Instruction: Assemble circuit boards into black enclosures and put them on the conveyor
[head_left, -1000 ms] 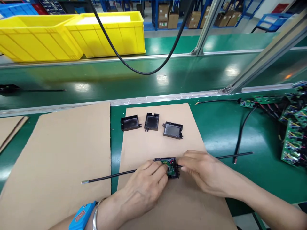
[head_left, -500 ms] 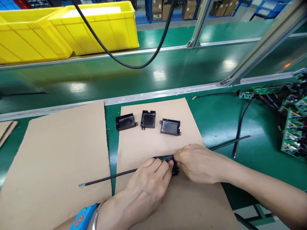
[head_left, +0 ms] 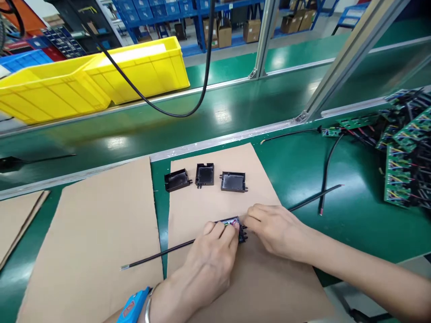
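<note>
My left hand (head_left: 213, 255) is closed over a small black plastic housing (head_left: 241, 235), its fingertips pressing on a green circuit board (head_left: 229, 223) with thin coloured wires inside. A black cable (head_left: 161, 253) runs out to the left from under this hand, ending in bared wires. At the housing's right end my right hand (head_left: 269, 229) is closed in a pinch. A second black cable (head_left: 314, 197) comes out behind it to the right; the fingers hide where it meets the housing. Three open black housings (head_left: 177, 179), (head_left: 205, 174), (head_left: 233, 181) lie beyond my hands on the cardboard (head_left: 215, 202).
Circuit boards with wires (head_left: 399, 175) are piled on the right of the green bench (head_left: 296, 166). Another cardboard sheet (head_left: 107, 229) lies to the left. Yellow bins (head_left: 144, 72) stand behind, a cable loop (head_left: 178, 115) hangs in front, and a metal post (head_left: 332, 72) rises at right.
The whole view has shifted with my head. My right fingers have drawn slightly off the housing's right end, showing more of it. My left hand stays on the housing.
</note>
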Motion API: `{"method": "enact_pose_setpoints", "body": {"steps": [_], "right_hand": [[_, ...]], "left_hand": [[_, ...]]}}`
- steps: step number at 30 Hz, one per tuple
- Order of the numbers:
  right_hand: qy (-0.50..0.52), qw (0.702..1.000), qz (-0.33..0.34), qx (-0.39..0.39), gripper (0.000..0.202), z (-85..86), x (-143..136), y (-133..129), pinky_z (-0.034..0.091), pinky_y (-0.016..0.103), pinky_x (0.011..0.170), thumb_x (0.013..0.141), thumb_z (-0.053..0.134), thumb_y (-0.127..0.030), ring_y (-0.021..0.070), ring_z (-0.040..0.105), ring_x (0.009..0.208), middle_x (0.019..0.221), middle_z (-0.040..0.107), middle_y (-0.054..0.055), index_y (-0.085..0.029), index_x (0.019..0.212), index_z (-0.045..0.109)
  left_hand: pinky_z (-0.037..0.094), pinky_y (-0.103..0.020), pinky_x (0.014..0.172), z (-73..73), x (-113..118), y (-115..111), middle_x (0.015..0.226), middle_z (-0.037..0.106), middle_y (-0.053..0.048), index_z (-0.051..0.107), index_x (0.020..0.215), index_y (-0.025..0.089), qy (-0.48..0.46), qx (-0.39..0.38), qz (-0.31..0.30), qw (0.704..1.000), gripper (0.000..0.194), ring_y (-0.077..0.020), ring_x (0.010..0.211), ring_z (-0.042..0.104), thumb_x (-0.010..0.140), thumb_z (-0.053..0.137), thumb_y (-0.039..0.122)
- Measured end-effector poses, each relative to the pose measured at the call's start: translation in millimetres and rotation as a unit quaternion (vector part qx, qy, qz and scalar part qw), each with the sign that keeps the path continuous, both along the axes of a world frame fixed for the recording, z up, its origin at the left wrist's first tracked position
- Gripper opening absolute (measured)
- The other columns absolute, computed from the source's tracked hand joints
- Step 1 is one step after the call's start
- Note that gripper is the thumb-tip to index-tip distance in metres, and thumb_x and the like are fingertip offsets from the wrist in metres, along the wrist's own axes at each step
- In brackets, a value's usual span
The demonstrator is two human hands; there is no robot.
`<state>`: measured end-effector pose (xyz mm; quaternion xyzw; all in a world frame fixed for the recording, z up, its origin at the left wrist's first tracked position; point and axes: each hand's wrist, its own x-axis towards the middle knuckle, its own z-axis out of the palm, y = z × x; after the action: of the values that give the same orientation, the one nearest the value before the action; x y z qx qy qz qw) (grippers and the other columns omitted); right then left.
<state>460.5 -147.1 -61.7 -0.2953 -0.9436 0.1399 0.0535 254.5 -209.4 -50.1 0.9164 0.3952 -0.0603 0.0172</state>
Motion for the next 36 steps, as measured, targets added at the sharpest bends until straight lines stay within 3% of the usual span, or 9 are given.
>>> {"method": "enact_pose_setpoints", "body": {"steps": [7, 13, 16, 20, 22, 25, 29, 32, 36], "right_hand": [[0.082, 0.996, 0.019, 0.017, 0.019, -15.6, -0.2, 4.0, 0.034, 0.029, 0.064, 0.093, 0.044, -0.011, 0.0166, 0.047, 0.072, 0.078, 0.056, 0.002, -0.019, 0.079, 0.055], [0.153, 0.984, 0.021, 0.087, 0.019, 3.2, 6.6, 18.7, 0.036, 0.027, 0.066, 0.099, 0.041, -0.022, 0.016, 0.049, 0.074, 0.084, 0.058, 0.003, -0.018, 0.094, 0.059], [0.116, 0.978, -0.038, 0.169, 0.014, 32.1, 19.0, 71.0, 0.034, 0.028, 0.066, 0.094, 0.048, -0.019, 0.0176, 0.051, 0.08, 0.088, 0.061, 0.003, -0.021, 0.099, 0.061], [0.094, 0.944, -0.219, 0.229, 0.02, 66.0, 40.9, 150.5, 0.035, 0.034, 0.077, 0.091, 0.049, -0.012, 0.0239, 0.049, 0.096, 0.1, 0.062, 0.011, -0.018, 0.103, 0.063], [0.091, 0.921, -0.285, 0.25, 0.027, 66.6, 53.5, 169.9, 0.034, 0.038, 0.083, 0.09, 0.049, -0.012, 0.0274, 0.046, 0.105, 0.113, 0.059, 0.015, -0.016, 0.114, 0.061], [0.065, 0.897, -0.355, 0.255, 0.032, 51.3, 88.1, 168.4, 0.035, 0.039, 0.088, 0.085, 0.061, -0.021, 0.0294, 0.042, 0.114, 0.123, 0.056, 0.012, -0.02, 0.117, 0.062], [0.035, 0.839, -0.492, 0.231, 0.026, 41.7, 172.7, 138.5, 0.037, 0.043, 0.089, 0.087, 0.058, -0.027, 0.033, 0.044, 0.114, 0.119, 0.058, 0.014, -0.018, 0.111, 0.066], [0.029, 0.769, -0.606, 0.2, 0.031, 43.1, 221.1, 125.0, 0.036, 0.051, 0.091, 0.093, 0.048, -0.027, 0.0392, 0.044, 0.116, 0.114, 0.058, 0.024, -0.006, 0.111, 0.064], [0.038, 0.758, -0.645, 0.087, 0.037, 25.6, 211.3, 140.7, 0.046, 0.048, 0.085, 0.09, 0.058, -0.044, 0.0321, 0.059, 0.098, 0.096, 0.064, 0.016, -0.009, 0.101, 0.065]], "left_hand": [[0.046, -0.043, 0.082, 6.2, -2.1, 3.1, 0.109, 0.057, -0.012, 0.045, 0.133, 0.012, -0.092, -0.048, 0.055, 0.993, 0.053, -0.0276, 0.094, 0.051, 0.081, 0.052, 0.019], [0.046, -0.044, 0.094, 2.1, -28.8, 11.5, 0.122, 0.057, -0.012, 0.038, 0.137, 0.019, -0.194, 0.007, 0.117, 0.974, 0.063, -0.0285, 0.109, 0.054, 0.077, 0.057, 0.015], [0.045, -0.043, 0.098, 27.8, -59.4, 64.7, 0.122, 0.059, -0.011, 0.041, 0.133, 0.02, -0.193, 0.057, 0.115, 0.973, 0.058, -0.0279, 0.111, 0.055, 0.076, 0.05, 0.01], [0.046, -0.041, 0.095, 68.0, -94.2, 185.8, 0.121, 0.06, -0.012, 0.048, 0.131, 0.018, -0.04, 0.158, 0.16, 0.974, 0.046, -0.0298, 0.111, 0.056, 0.086, 0.048, 0.029], [0.043, -0.048, 0.097, 70.5, -102.5, 240.0, 0.125, 0.057, -0.018, 0.045, 0.135, 0.011, -0.037, 0.183, 0.171, 0.967, 0.054, -0.0358, 0.117, 0.052, 0.087, 0.048, 0.036], [0.039, -0.06, 0.096, 48.3, -110.6, 284.1, 0.141, 0.047, -0.02, 0.043, 0.141, 0.013, -0.043, 0.192, 0.172, 0.965, 0.063, -0.0444, 0.128, 0.041, 0.084, 0.051, 0.041], [0.041, -0.062, 0.093, 10.1, -123.4, 283.6, 0.142, 0.049, -0.016, 0.055, 0.133, 0.018, -0.053, 0.18, 0.167, 0.968, 0.053, -0.0434, 0.129, 0.042, 0.087, 0.045, 0.043], [0.041, -0.061, 0.095, 1.3, -120.9, 266.7, 0.135, 0.054, -0.015, 0.066, 0.117, 0.02, -0.101, 0.189, 0.151, 0.965, 0.044, -0.0417, 0.126, 0.046, 0.088, 0.044, 0.044], [0.042, -0.054, 0.098, 7.3, -82.0, 243.7, 0.122, 0.062, -0.014, 0.071, 0.104, 0.019, -0.181, 0.189, 0.098, 0.96, 0.037, -0.036, 0.116, 0.055, 0.087, 0.047, 0.043]]}}
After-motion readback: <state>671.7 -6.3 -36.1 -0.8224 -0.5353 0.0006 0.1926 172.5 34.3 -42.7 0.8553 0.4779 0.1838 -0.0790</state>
